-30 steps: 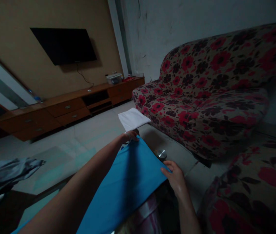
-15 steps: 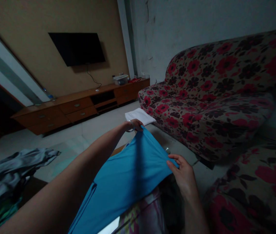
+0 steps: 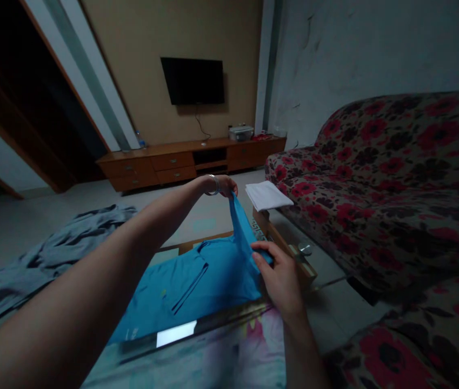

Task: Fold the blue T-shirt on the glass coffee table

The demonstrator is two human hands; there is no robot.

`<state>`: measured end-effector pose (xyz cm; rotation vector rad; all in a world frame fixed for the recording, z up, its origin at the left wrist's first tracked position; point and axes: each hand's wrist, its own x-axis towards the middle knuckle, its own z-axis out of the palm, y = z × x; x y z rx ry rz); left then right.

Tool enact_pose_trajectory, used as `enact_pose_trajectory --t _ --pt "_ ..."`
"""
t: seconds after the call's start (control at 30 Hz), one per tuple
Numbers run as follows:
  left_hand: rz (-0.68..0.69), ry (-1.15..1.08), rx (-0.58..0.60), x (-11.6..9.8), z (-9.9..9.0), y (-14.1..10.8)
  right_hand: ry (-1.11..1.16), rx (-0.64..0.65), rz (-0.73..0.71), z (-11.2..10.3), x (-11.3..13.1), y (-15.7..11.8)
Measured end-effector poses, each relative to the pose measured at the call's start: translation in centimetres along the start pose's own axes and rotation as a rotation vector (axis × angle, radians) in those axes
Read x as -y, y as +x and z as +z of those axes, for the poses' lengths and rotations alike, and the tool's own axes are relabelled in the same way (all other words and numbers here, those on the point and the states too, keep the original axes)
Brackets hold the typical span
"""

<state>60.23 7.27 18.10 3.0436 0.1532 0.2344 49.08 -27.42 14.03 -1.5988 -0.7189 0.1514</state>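
Note:
A blue shirt (image 3: 208, 275) lies across a low glass-topped table, its far end raised between my two hands. My left hand (image 3: 227, 186), with a bangle on the wrist, reaches far forward and pinches one corner of the raised end. Closer to me, my right hand (image 3: 278, 270) grips the other corner between thumb and fingers. The nearer part of the shirt is spread over the tabletop, with small marks of print on it. Below it, a pale flowered cloth (image 3: 249, 340) covers the near side of the table.
Folded white cloth (image 3: 267, 195) rests at the table's far right corner. Grey clothes (image 3: 67, 243) are heaped at the left. A flowered sofa (image 3: 375, 178) runs along the right, with another flowered seat (image 3: 419, 329) closer. Beyond are a wooden TV cabinet (image 3: 172, 162) and a wall-mounted television (image 3: 194, 81).
My view has turned left. The shirt's raised end has drawn back and folded over toward the left, uncovering the table's far right end. Both hands keep their hold.

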Motion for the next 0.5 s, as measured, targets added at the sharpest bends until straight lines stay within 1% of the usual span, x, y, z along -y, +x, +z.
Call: enact_pose_trajectory --t 0.1,0.2,0.27,0.33,0.4,0.5 --pt "-0.039 -0.03 -0.001 2.9 -1.7 -4.5 0.022 0.084 -0.093 3.8 2.4 -1.2" --pt "-0.094 -0.054 -0.024 5.8 -2.0 -9.7 0.017 0.164 -0.153 8.2 3.9 -2.8" --pt "-0.138 -0.067 -0.049 7.6 -1.5 -13.6 -0.004 0.218 -0.18 11.5 4.5 -4.1" --pt "-0.184 -0.073 -0.082 9.2 -0.7 -17.5 -0.033 0.281 -0.199 15.0 4.7 -5.7" --pt "-0.232 -0.073 -0.129 10.5 0.4 -21.3 -0.072 0.35 -0.212 18.5 4.4 -7.4" --pt "-0.309 -0.057 -0.221 12.0 2.2 -26.6 -0.155 0.447 -0.222 23.3 3.6 -10.1"
